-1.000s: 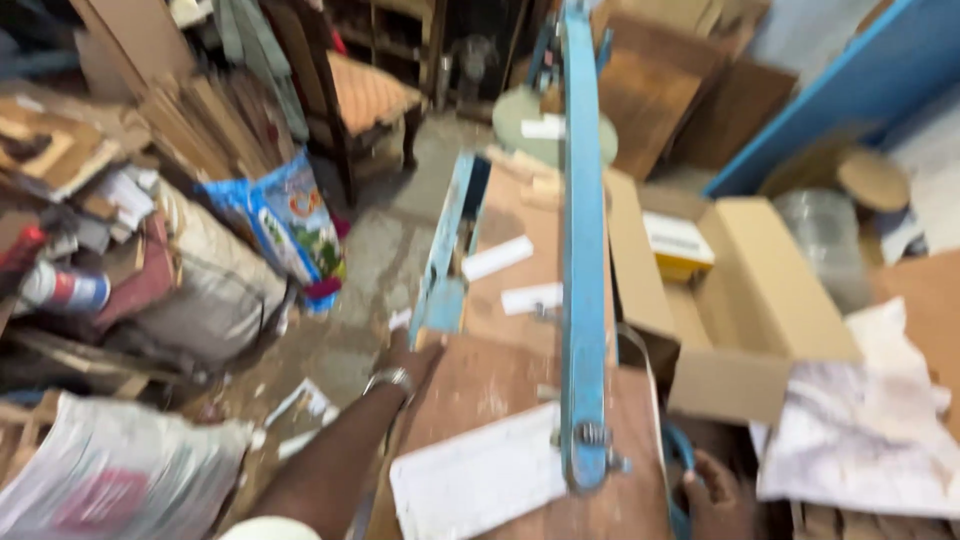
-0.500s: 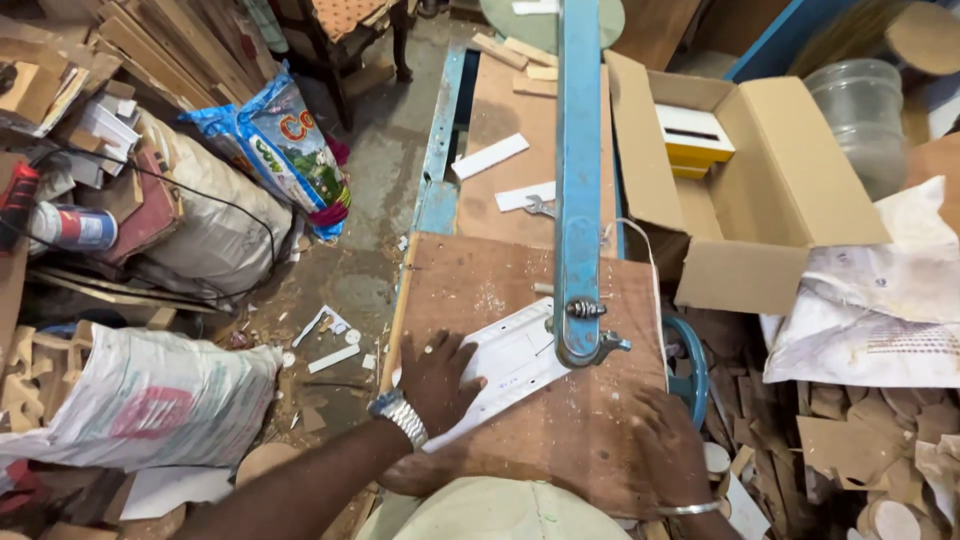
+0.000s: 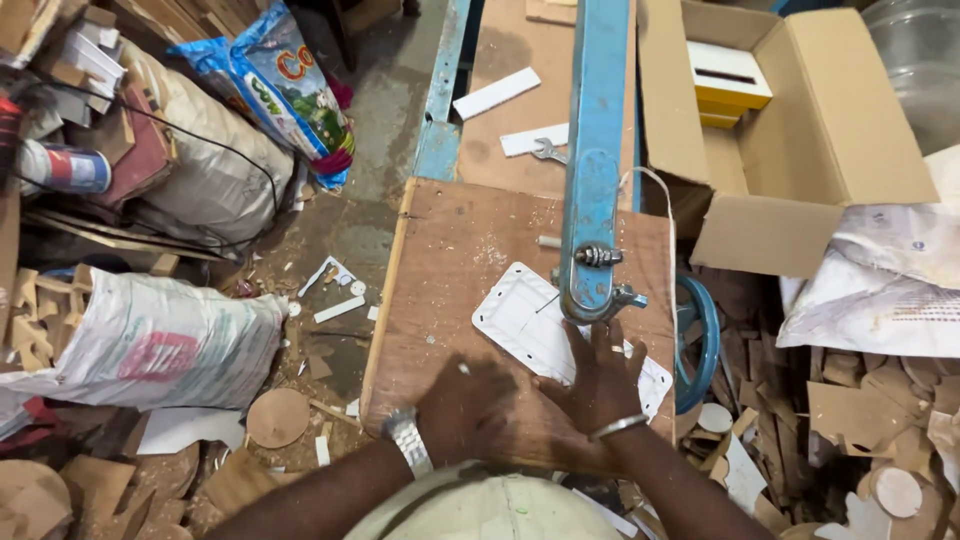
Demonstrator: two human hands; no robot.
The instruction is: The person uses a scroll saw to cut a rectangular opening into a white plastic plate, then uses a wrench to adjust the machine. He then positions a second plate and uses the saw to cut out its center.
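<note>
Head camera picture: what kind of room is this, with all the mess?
Probably a small woodworking or craft workshop. A blue saw arm stands over a wooden work table, a white panel lies under it, and offcuts and stuffed sacks cover the floor.

Bare forearms without sleeves, left hand (image 3: 468, 408) wore a silver metal wristwatch (image 3: 408, 441), right hand (image 3: 598, 384) wore a thin silver bangle (image 3: 618, 427), pale cream cap (image 3: 490, 508) at bottom centre of frame

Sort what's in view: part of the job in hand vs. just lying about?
In use: white panel, wooden work table, blue saw arm, left hand, right hand.
Lying about: cardboard box, spanner, sacks, wood offcuts.
</note>
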